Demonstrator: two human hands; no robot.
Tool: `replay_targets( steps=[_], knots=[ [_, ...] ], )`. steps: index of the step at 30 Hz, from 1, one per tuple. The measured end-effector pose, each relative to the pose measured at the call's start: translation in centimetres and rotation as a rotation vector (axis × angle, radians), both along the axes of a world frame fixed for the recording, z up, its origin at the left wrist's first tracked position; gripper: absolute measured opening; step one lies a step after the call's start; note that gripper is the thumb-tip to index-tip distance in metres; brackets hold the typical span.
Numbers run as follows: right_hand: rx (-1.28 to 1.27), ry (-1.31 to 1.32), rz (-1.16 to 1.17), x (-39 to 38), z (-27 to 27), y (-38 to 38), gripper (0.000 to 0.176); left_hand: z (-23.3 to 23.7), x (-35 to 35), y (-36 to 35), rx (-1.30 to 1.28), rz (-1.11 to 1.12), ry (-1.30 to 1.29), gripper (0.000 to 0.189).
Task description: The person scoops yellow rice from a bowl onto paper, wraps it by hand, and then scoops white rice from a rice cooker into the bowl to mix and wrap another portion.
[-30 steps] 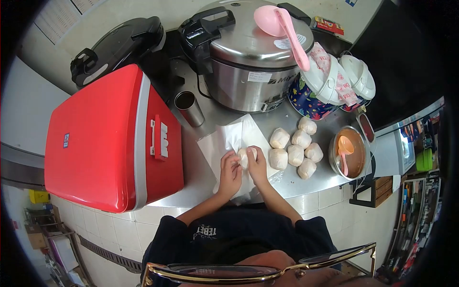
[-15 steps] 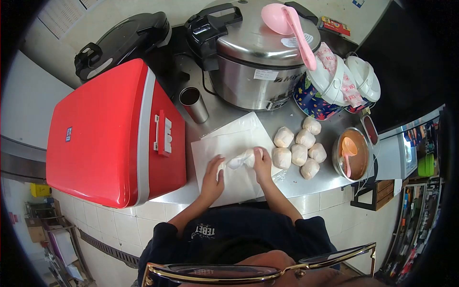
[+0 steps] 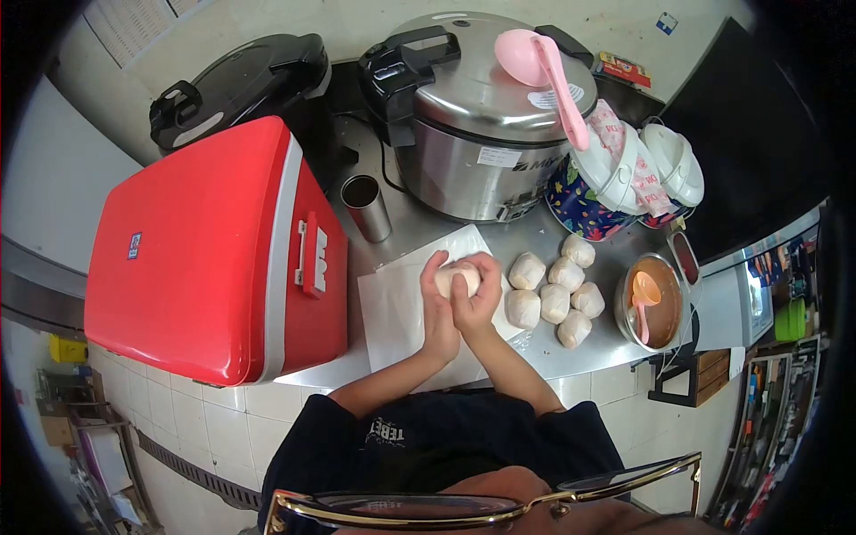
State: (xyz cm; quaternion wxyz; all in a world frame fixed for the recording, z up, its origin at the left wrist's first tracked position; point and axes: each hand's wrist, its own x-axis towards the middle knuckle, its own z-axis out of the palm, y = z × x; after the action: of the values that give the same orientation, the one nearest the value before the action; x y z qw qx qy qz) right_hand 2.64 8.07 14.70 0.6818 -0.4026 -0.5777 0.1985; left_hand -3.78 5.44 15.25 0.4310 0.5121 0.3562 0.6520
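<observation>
A round paper-wrapped bundle [image 3: 458,280] is cupped between my two hands above the white paper sheets [image 3: 390,312]. My left hand [image 3: 436,308] presses its left side, fingers curved up around it. Around the right side and top wraps my right hand [image 3: 480,292], its thumb across the front. Several similar wrapped bundles [image 3: 554,303] sit grouped on the metal table just right of the paper.
A red cooler box [image 3: 192,259] stands at the left, a metal cup [image 3: 366,209] behind the paper. A large cooker [image 3: 481,169] bearing a pink ladle [image 3: 562,94] is at the back. Floral pots [image 3: 584,201] and a bowl [image 3: 664,303] with an orange ladle are right.
My hands have come together and lifted off the paper. The loosely twisted wrapping between them is now a compact round bundle. The view has shifted slightly.
</observation>
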Motion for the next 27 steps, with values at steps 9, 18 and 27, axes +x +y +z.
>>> replay_targets(
  steps=[9, 18, 27],
  knots=[
    [-0.49, -0.294, -0.042, 5.0, -7.5, -6.2, 0.031, -11.3, 0.6, -4.7, -0.262, -0.235, 0.05, 0.053],
    [-1.016, -0.792, -0.636, 16.9, -10.6, -10.4, 0.041, -14.1, -4.3, -3.8, 0.025, -0.243, 1.4, 0.073],
    [-0.642, -0.883, -0.22, 8.2, -12.0, -7.0, 0.062, -15.4, -1.2, -2.6, -0.095, -0.034, 1.223, 0.061]
  ],
)
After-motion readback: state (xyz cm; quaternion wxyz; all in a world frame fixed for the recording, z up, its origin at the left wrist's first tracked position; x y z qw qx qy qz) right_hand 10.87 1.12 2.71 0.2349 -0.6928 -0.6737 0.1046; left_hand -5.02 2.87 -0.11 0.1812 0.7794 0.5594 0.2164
